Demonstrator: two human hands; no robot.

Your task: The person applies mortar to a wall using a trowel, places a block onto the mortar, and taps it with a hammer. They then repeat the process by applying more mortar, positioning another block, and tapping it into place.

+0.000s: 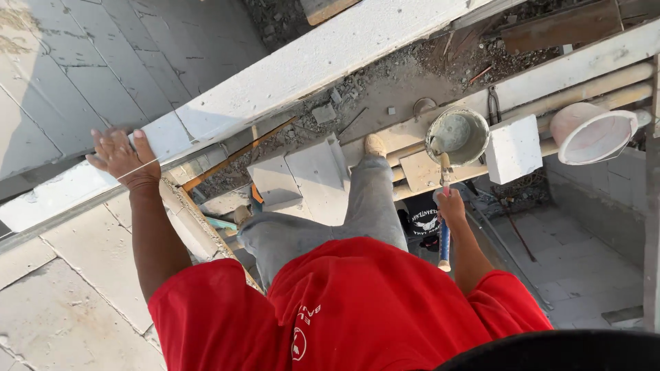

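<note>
I look straight down over my red shirt and grey trousers. My left hand [122,156] lies flat, fingers spread, on the top edge of a white block wall [289,72] that runs diagonally across the view. My right hand [451,205] grips a trowel [445,206] by its blue handle; the blade end points up toward a grey bucket of mortar [457,135]. My foot [375,145] rests on a white slab [313,172] below.
A loose white block [513,148] and an empty white bucket [590,132] sit on planks and pipes at the right. Rubble and small stones lie on the ledge behind the wall. A wooden strip [234,156] leans near the wall. Far below is a paved floor [584,268].
</note>
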